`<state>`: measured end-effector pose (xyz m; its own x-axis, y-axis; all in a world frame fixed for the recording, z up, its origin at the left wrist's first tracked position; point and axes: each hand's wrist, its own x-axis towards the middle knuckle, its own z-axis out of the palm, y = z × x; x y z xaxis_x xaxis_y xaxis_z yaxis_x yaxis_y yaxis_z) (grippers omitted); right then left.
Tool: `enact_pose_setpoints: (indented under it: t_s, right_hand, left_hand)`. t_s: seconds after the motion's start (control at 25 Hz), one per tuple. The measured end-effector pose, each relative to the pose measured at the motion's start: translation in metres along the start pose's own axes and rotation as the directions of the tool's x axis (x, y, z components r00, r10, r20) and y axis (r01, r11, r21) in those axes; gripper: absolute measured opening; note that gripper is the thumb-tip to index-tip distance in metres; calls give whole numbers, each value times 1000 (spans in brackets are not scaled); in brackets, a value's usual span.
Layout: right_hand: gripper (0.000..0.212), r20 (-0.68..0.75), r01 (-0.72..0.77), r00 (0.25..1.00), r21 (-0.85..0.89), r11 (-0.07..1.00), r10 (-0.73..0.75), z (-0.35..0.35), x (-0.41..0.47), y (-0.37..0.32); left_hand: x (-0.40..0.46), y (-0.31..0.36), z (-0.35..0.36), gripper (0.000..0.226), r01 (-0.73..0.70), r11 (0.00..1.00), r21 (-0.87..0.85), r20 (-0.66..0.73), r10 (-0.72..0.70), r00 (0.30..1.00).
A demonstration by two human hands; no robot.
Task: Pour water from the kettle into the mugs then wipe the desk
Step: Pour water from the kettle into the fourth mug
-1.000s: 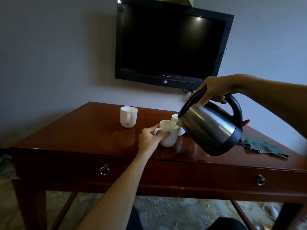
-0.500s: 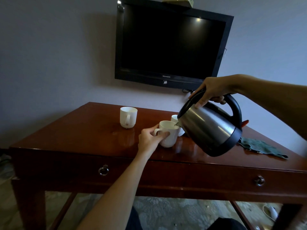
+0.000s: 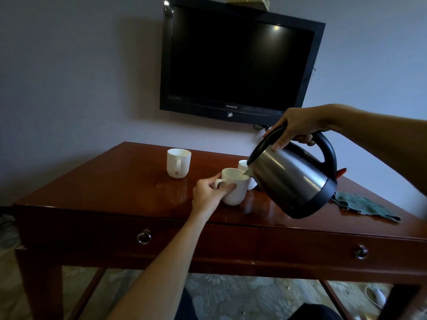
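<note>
My right hand (image 3: 298,128) grips the black handle of a steel kettle (image 3: 291,181), tilted left with its spout over the rim of a white mug (image 3: 238,188). My left hand (image 3: 210,195) holds that mug by its handle on the wooden desk (image 3: 115,188). A second white mug (image 3: 178,162) stands farther back to the left. A third white mug (image 3: 242,165) shows only partly behind the kettle's spout. A green cloth (image 3: 365,205) lies crumpled on the desk at the right, behind the kettle.
A black TV (image 3: 235,63) hangs on the wall above the desk's back edge. Two drawers with ring pulls (image 3: 143,236) face me along the desk front. A white cable (image 3: 376,294) lies on the floor at lower right.
The kettle, both hands and the mugs hold nearly the same pose across the frames. The kettle stays tilted over the mug.
</note>
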<state>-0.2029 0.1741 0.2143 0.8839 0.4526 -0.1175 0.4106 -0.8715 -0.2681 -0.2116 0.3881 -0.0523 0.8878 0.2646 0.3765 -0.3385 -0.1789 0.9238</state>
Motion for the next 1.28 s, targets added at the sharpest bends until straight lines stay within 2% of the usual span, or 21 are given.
enact_pose_setpoints:
  t_s: [0.24, 0.72, 1.28]
  right_hand:
    - [51, 7, 0, 1000, -1, 1000, 0, -1, 2, 0]
    - [46, 0, 6, 1000, -18, 1000, -6, 0, 1, -4]
    - [50, 19, 15, 1000, -41, 999, -14, -2, 3, -3]
  left_hand:
    - [0, 0, 0, 97, 1, 1000, -10, 0, -1, 1000]
    - [-3, 4, -1, 106, -13, 1000, -16, -4, 13, 1000]
    - [-2, 2, 0, 105, -17, 999, -31, 10, 17, 1000]
